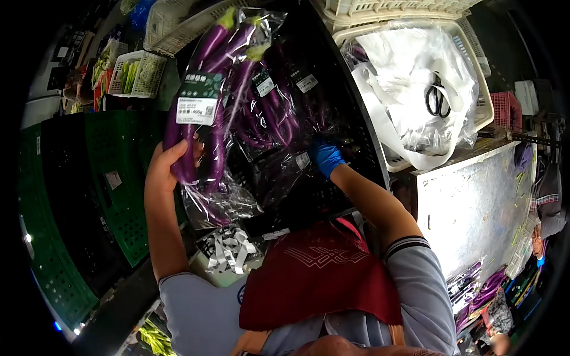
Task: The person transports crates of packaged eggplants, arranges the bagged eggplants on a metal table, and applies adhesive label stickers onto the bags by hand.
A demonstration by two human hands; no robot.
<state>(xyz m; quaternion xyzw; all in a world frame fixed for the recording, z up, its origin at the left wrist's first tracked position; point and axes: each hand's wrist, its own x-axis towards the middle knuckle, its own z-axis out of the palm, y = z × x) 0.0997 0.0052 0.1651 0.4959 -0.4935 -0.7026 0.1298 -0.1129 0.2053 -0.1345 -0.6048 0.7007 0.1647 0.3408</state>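
A clear bag of long purple eggplants point(221, 101), with a green and white label facing up, is held near its lower part by my bare left hand point(173, 159). The hand is closed on it, thumb on top, above the left side of a black crate point(374, 136). Inside the crate lie more labelled bags of eggplants point(279, 113). My right hand point(328, 159), in a blue glove, reaches down into the crate's right side among the bags. Its fingertips are lost in shadow, so their grip does not show.
Right of the crate, a cream basket point(484, 98) holds clear plastic bags, a white strap and black scissors point(438, 99). Green crates point(110, 178) stand on the left. A metal tabletop point(475, 202) is at the right. Cut label strips point(231, 249) lie near my apron.
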